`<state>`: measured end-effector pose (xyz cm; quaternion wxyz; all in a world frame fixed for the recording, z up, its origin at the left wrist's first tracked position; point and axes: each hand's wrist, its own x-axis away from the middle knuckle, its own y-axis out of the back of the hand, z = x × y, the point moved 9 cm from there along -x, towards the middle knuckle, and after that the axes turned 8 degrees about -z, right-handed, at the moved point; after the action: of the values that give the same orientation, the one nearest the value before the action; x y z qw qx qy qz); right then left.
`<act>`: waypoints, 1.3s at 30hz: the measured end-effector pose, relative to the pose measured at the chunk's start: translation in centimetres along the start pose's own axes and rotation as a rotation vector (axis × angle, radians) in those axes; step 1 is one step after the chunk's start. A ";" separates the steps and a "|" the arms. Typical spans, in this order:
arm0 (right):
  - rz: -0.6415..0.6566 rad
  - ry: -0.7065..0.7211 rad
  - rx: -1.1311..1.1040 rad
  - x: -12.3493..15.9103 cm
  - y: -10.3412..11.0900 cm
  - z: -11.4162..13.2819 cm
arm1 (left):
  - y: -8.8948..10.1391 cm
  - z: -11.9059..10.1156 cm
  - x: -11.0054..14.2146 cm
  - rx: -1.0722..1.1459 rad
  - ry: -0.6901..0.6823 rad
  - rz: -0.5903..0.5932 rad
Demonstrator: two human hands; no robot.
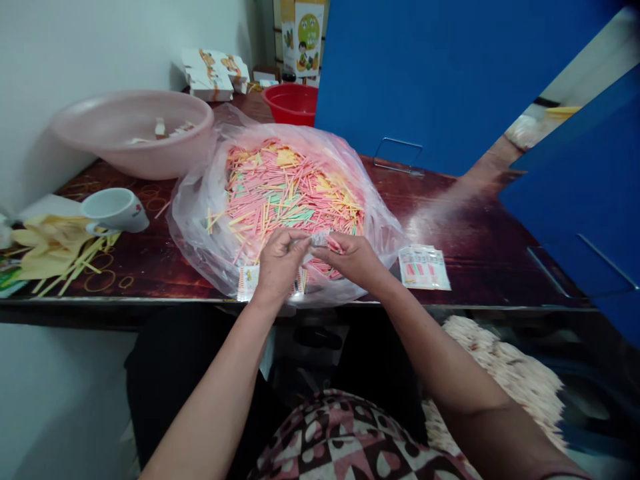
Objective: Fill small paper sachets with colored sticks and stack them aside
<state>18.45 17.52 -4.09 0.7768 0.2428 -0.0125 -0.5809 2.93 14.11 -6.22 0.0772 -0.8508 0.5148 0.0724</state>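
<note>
At the near edge of a large clear plastic bag [190,220], my two hands meet over a heap of thin pink, yellow and green sticks [285,193]. A small printed plastic packet [320,238] is pinched between them. My left hand [283,257] is closed on the packet's left end. My right hand [355,257] grips its other end, and some pink shows by its fingers; whether these are sticks in the hand I cannot tell. Another printed packet [247,283] lies partly hidden under my left hand. To the right, filled flat packets [425,268] with pink sticks lie on the table.
A pink basin [150,150] stands behind on the left, near a white mug [116,210] and loose yellow sticks [75,263]. A red basin [293,103] is at the back. Blue panels with wire stands [400,87] rise on the right. The table's front edge runs close to my lap.
</note>
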 end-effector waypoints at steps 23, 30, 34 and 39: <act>-0.438 0.098 -0.464 -3.1 4.0 4.9 | -2.3 2.7 1.6 0.487 0.518 0.123; -0.360 0.016 -0.515 -2.5 1.2 3.7 | -2.7 2.3 2.0 0.527 0.547 0.138; -0.358 -0.005 -0.663 -2.3 0.7 2.9 | -2.8 2.1 2.1 0.539 0.553 0.139; -0.382 0.107 -0.616 -1.8 0.8 3.6 | -3.0 2.0 2.1 0.545 0.554 0.137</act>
<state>17.53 18.02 -0.15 0.6905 0.0255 0.2490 -0.6787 6.50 14.08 -8.47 0.1533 -0.7500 0.5722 -0.2942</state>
